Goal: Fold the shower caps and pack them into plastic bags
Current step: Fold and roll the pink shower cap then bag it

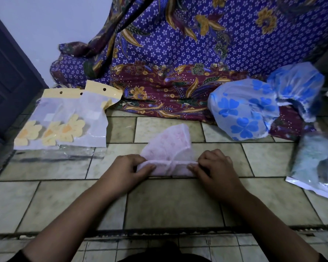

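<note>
Pink shower cap (168, 142), half-folded, ctr

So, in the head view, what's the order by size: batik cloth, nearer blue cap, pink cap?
Largest: batik cloth, by far.
Then: nearer blue cap.
Smallest: pink cap, partly folded, so it looks smaller.

Under the fingers (194, 168) the pink shower cap (169, 146) is thin, translucent plastic, softly crinkled. Beneath them the floor tiles (170, 201) show a dull, worn glaze. Left of them the plastic bags (91, 121) are clear and glossy. Beyond them the batik cloth (178, 53) looks matt.
</note>
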